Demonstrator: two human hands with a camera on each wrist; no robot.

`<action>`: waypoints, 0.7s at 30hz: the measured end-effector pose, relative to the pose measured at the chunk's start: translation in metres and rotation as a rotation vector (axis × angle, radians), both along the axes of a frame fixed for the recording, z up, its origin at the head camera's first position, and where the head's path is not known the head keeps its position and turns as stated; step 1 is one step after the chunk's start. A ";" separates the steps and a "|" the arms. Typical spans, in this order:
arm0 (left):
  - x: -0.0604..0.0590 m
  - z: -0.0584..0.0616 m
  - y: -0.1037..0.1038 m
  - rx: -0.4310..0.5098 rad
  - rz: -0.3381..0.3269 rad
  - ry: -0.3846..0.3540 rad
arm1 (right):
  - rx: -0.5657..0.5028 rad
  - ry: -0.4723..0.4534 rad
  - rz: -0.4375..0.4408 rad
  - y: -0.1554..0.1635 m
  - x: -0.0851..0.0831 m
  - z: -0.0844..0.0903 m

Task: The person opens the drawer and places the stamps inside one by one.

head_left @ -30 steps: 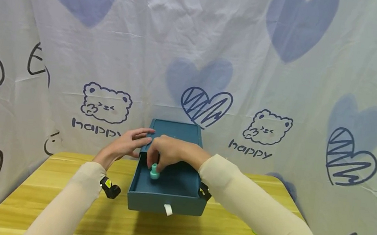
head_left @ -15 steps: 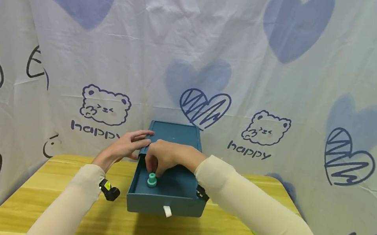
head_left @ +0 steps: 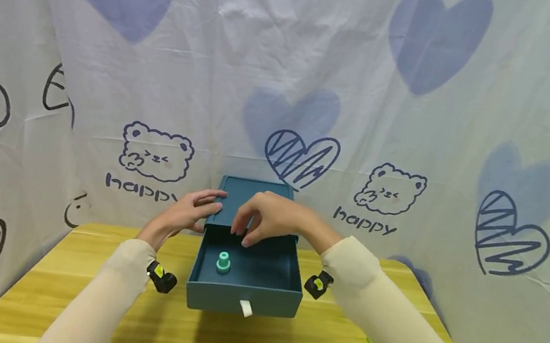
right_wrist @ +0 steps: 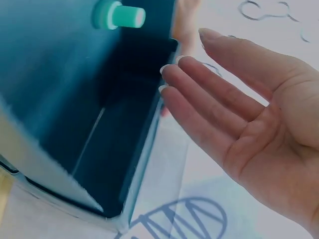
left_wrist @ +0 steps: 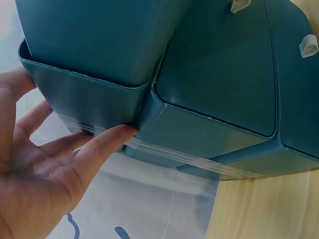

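A small teal stepped peg (head_left: 223, 263) with a hole in its top stands upright on the left side of the pulled-out drawer's floor. The blue drawer (head_left: 242, 299) juts from its case (head_left: 243, 190). Above the drawer's back part is my right hand (head_left: 274, 218), apart from the peg, fingers loosely bent and nothing between them. The right wrist view shows the peg (right_wrist: 119, 16) inside the drawer and that hand's palm (right_wrist: 269, 119). My left hand (head_left: 191, 210) rests on the case's left side with fingers spread; in the left wrist view its fingertips (left_wrist: 124, 130) touch the wall.
The left wrist view shows more blue drawers (left_wrist: 214, 69) with white pull tabs (left_wrist: 309, 46), bound by clear tape. A wooden table (head_left: 131, 315) lies beneath. At its right, a bit of green (head_left: 370, 341) peeks out by the right sleeve. Printed cloth (head_left: 293, 35) hangs behind and beside.
My right hand has set the peg down on the drawer floor, let go of it, and lifted up and to the right. My left hand has stayed on the case.
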State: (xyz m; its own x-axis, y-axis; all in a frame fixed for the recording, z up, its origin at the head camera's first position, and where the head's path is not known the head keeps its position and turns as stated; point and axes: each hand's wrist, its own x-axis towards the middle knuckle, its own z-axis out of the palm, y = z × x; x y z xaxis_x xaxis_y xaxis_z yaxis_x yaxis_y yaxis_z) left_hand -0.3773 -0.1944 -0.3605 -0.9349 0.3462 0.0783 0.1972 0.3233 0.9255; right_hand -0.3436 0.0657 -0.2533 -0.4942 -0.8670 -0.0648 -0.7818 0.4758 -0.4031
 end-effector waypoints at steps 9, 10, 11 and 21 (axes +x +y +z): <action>0.000 0.000 -0.001 0.016 -0.005 0.006 | -0.160 -0.068 -0.079 0.050 0.006 0.003; 0.000 0.000 -0.001 0.015 -0.005 0.008 | -0.176 -0.067 -0.097 0.056 0.007 0.001; 0.000 0.000 -0.001 0.014 -0.004 0.008 | -0.193 -0.064 -0.116 0.063 0.008 0.000; 0.000 -0.002 0.000 0.005 -0.003 0.013 | -0.309 -0.059 -0.224 0.126 0.012 -0.034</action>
State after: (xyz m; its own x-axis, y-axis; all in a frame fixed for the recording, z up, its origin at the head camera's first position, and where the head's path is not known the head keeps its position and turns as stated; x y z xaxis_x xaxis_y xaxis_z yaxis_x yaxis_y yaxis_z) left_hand -0.3768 -0.1939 -0.3627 -0.9326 0.3488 0.0922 0.2102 0.3176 0.9246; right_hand -0.3312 0.1920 -0.2876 -0.6767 -0.7211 0.1488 -0.6434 0.4809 -0.5957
